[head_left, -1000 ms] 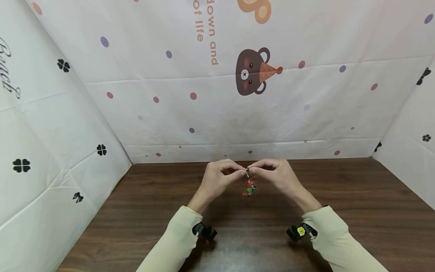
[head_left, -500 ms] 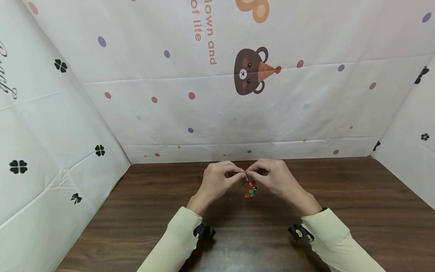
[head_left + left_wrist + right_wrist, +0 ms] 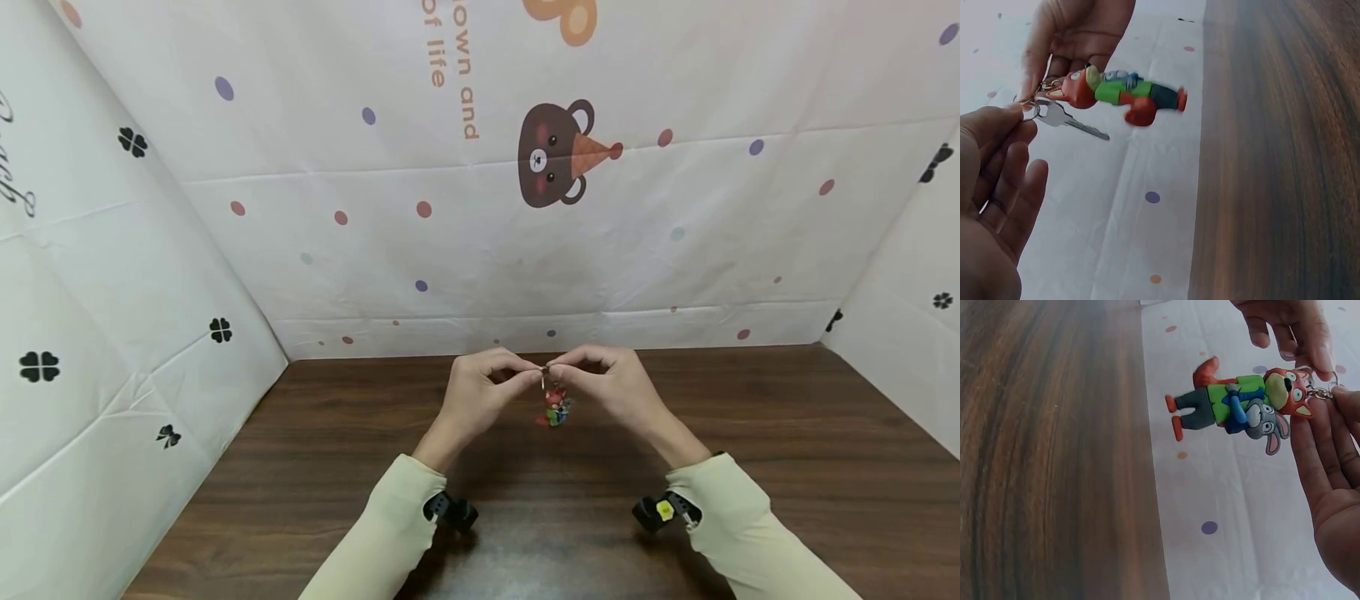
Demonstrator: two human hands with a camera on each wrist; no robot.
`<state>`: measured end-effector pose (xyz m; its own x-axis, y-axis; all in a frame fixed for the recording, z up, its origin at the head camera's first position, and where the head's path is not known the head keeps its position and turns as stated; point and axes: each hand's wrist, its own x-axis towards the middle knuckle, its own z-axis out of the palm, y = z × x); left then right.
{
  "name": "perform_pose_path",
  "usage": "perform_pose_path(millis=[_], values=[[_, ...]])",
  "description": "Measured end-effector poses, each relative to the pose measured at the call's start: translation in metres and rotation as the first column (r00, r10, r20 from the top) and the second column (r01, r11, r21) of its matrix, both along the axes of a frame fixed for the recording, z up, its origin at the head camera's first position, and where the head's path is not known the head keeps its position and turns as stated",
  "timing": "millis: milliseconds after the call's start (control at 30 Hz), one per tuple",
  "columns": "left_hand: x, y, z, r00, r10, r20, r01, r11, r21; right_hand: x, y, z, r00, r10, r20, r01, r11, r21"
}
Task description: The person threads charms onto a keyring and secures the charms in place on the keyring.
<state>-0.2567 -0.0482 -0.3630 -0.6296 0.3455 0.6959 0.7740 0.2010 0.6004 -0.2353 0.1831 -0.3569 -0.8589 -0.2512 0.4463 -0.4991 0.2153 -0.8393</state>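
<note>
Above the table, my left hand (image 3: 477,392) and right hand (image 3: 606,385) meet fingertip to fingertip, each pinching the small metal key ring (image 3: 1335,379) between thumb and forefinger. A silver key (image 3: 1054,114) hangs from the ring, close to the left fingertips. By a short chain (image 3: 1317,393), a fox-and-rabbit figurine (image 3: 1235,403) dangles below the hands. The fox is orange-red with a green top, and the grey rabbit clings to its front. Fingertips partly cover the ring, so its exact opening cannot be made out.
Beneath the hands lies a dark brown wooden table (image 3: 555,533). A white printed cloth (image 3: 480,250) rises behind its far edge, and similar cloth (image 3: 112,275) lines the left and right sides. Small black cameras (image 3: 459,515) are strapped to both wrists.
Both hands dipped slightly, then came back up with the key ring still pinched. The figurine has swung and turned, and more of the rabbit's side shows now in the head view.
</note>
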Motion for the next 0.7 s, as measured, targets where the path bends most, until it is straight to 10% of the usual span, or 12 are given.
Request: perform_pose_path(millis=[267, 700], values=[[0.0007, 0.0000, -0.0004, 0.996, 0.004, 0.085, -0.002, 1.000, -0.023, 0.0034, 0.0003, 0.0049, 1.000, 0.014, -0.015, -0.014, 0.998, 0.055], [0.0036, 0.0028, -0.0016, 0.987, 0.096, -0.129, -0.119, 0.976, -0.180, 0.0047, -0.0039, 0.0068, 0.932, 0.000, -0.361, 0.110, 0.952, 0.286]])
